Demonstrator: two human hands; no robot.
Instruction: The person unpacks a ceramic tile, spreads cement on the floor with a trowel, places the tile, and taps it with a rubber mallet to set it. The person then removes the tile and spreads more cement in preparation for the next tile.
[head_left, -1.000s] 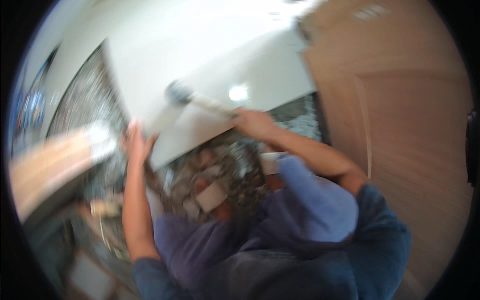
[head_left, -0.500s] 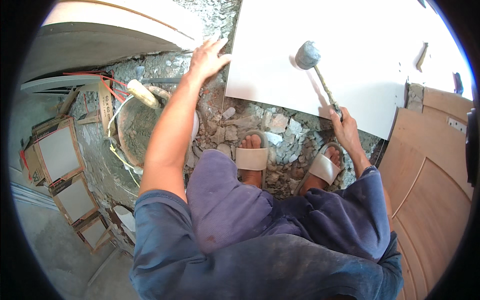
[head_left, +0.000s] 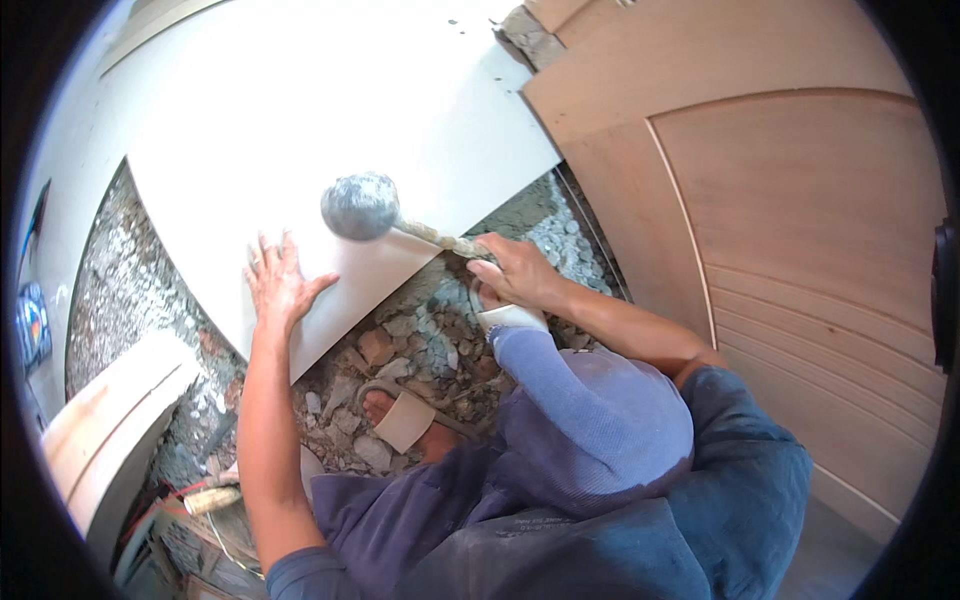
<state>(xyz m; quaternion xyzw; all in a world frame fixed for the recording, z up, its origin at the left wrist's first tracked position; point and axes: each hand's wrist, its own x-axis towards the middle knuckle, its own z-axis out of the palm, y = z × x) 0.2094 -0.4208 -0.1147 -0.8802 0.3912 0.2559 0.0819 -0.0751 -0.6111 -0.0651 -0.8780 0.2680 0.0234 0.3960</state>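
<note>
A large white floor tile [head_left: 250, 110] lies over rubble ground in front of me. My left hand [head_left: 280, 285] rests flat on the tile's near left part, fingers spread, holding nothing. My right hand [head_left: 518, 270] is wrapped round the handle of a mallet [head_left: 362, 207] near the tile's close edge. The mallet has a thick, whitish-grey stained head and a rough, pale handle. Its head is over the tile, to the right of my left hand; whether it touches the surface I cannot tell.
Broken rubble [head_left: 400, 345] lies around my sandals [head_left: 405, 422] along the tile's near edge. A brown panelled wooden door [head_left: 800, 200] stands at the right. At the lower left are a curved pale wooden piece [head_left: 115, 430] and a light tool handle [head_left: 212, 500].
The view has swung to the right. My left hand has come from the rubble beside the tile onto its surface. The mallet's head has moved closer to that hand.
</note>
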